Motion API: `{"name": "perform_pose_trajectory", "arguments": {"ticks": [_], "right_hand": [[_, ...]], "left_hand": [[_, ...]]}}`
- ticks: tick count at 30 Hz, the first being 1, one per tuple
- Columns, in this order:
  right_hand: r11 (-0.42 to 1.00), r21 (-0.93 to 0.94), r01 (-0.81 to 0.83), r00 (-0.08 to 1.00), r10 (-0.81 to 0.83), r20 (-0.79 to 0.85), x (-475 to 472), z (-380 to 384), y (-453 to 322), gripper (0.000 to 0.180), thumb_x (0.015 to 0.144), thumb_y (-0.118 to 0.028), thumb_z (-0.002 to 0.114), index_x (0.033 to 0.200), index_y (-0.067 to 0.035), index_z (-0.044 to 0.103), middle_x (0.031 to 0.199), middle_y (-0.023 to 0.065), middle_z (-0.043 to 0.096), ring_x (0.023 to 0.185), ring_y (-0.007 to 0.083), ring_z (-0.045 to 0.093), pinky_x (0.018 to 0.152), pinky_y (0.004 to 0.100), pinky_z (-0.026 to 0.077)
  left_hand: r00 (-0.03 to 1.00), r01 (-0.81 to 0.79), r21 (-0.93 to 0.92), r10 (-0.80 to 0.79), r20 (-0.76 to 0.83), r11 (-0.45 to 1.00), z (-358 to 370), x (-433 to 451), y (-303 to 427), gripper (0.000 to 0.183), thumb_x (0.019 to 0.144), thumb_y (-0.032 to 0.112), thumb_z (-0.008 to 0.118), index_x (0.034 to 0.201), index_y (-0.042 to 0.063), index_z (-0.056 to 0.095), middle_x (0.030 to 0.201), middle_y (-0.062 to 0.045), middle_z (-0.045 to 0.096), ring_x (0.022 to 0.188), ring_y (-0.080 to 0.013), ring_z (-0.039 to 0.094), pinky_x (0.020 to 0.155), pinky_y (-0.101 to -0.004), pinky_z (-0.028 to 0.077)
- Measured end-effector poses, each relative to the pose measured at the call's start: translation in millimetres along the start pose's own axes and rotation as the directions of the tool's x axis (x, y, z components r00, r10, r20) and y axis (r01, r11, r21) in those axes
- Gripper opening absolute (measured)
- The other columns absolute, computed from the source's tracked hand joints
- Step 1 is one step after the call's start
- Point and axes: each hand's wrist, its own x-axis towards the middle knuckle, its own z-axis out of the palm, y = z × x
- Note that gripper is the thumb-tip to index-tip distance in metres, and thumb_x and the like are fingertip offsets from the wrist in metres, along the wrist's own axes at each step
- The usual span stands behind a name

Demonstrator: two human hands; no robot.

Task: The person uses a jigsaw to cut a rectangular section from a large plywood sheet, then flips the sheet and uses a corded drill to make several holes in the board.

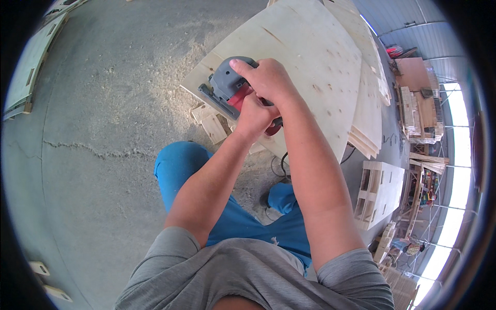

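Note:
A grey and red jigsaw (228, 77) stands near the left corner of a large plywood sheet (310, 58). My right hand (271, 79) grips its top handle, the thumb lying along the grey housing. My left hand (255, 116) is closed around the lower red part of its body, close under the right hand. The blade is hidden from view. A black power cord (284, 164) hangs below the sheet's edge. Small wood offcuts (213, 128) lie beneath the edge, beside my knee.
Sawdust (174, 77) covers the concrete floor left of the sheet. More plywood sheets (366, 108) are stacked at the right. Beyond stand a wooden pallet (381, 193) and timber stacks (418, 104). A person (407, 246) is far off at lower right. Another pallet-like wooden piece (35, 66) stands at upper left.

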Motion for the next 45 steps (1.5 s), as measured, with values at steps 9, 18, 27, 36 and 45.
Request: {"name": "perform_pose_trajectory", "arguments": {"ticks": [9,18,27,36,45], "right_hand": [[1.000,0.028,-0.008,1.000,0.008,0.010,-5,-4,-3,0.074,0.095,-0.063,0.072,0.104,0.011,0.080,0.101,0.0332,0.078,0.098,0.0446,0.078,0.091,0.0489,0.060],[0.999,0.014,-0.030,1.000,0.030,0.007,-8,-8,-2,0.075,0.095,-0.062,0.072,0.105,0.012,0.079,0.103,0.0339,0.078,0.101,0.0458,0.078,0.091,0.0502,0.060],[0.999,0.033,0.028,0.999,-0.028,-0.018,-8,-7,9,0.076,0.095,-0.062,0.072,0.106,0.013,0.078,0.102,0.0337,0.078,0.101,0.0454,0.078,0.091,0.0509,0.060],[0.999,-0.032,-0.019,0.997,0.017,-0.072,-17,-12,17,0.075,0.089,-0.069,0.072,0.097,0.005,0.082,0.098,0.0338,0.077,0.100,0.0457,0.078,0.092,0.0522,0.061],[0.996,0.066,0.059,0.995,-0.054,-0.083,-33,-20,22,0.062,0.092,-0.055,0.078,0.101,0.007,0.079,0.098,0.0299,0.078,0.097,0.0458,0.078,0.090,0.0506,0.061]], "left_hand": [[0.997,-0.075,0.036,0.076,-0.023,0.997,-2,8,-10,0.026,0.083,0.005,0.084,0.103,-0.005,0.071,0.092,-0.007,0.074,0.075,-0.0138,0.068,0.061,-0.0319,0.052],[0.998,-0.057,0.043,0.058,-0.010,0.997,-4,13,-22,0.036,0.083,0.007,0.086,0.112,-0.005,0.069,0.097,-0.008,0.075,0.076,-0.0139,0.068,0.063,-0.0321,0.053],[1.000,-0.014,-0.001,0.014,0.000,1.000,4,5,-16,0.021,0.086,0.004,0.081,0.100,-0.004,0.068,0.082,-0.006,0.069,0.059,-0.0129,0.060,0.046,-0.0317,0.043],[1.000,-0.014,0.062,0.014,0.005,0.998,9,4,-27,0.030,0.099,0.019,0.071,0.123,0.002,0.065,0.105,-0.006,0.069,0.084,-0.0152,0.067,0.062,-0.0312,0.052],[0.994,-0.111,0.153,0.107,0.032,0.982,7,6,-36,0.060,0.109,0.040,0.068,0.158,0.013,0.047,0.136,-0.002,0.061,0.114,-0.0127,0.063,0.083,-0.0298,0.053]]}}
